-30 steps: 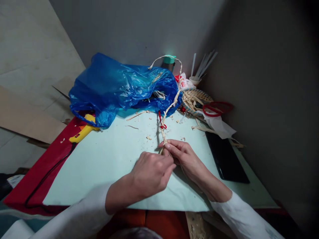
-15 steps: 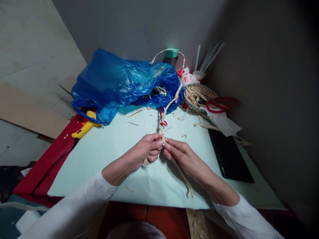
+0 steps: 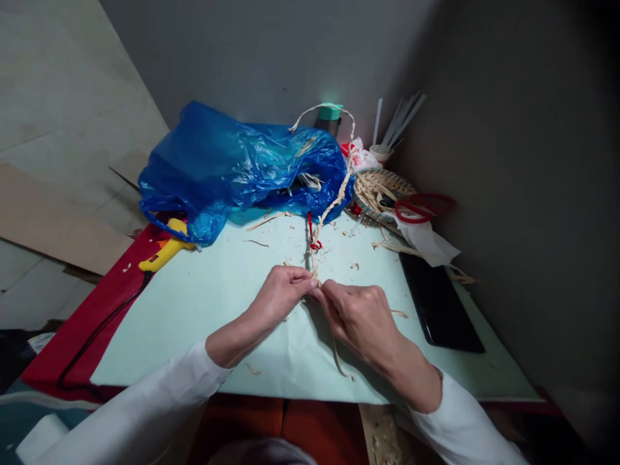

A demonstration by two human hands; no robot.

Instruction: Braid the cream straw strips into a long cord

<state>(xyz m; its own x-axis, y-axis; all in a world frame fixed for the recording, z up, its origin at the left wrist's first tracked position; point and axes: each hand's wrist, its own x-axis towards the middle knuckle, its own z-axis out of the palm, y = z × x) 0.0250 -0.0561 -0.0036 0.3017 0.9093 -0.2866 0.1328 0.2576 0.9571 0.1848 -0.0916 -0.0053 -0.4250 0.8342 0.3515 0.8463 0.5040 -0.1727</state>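
Observation:
A pale braided cord of dried plant fibre [image 3: 340, 192] runs from my fingers up over the table and curls at its far end. A red tie [image 3: 316, 245] loops around it just beyond my hands. My left hand [image 3: 285, 289] pinches the near end of the braid between thumb and fingers. Close against it, my right hand [image 3: 359, 316] is closed on the fibre strands at the same spot, palm down. A loose strand [image 3: 339, 358] trails below my right hand towards the table's front edge. My fingers hide the exact crossing of the strands.
A blue plastic bag [image 3: 203, 168] lies at the back left, beside a yellow glue gun [image 3: 167, 254] with a black cord. A woven basket [image 3: 382, 184] of fibre strips, a red ring [image 3: 425, 208] and a black tablet-like slab [image 3: 438, 300] are on the right.
My right hand has rolled over to palm down, with its knuckles up and fingers curled in. The trailing strand beneath it has shifted left. My left hand still pinches the braid.

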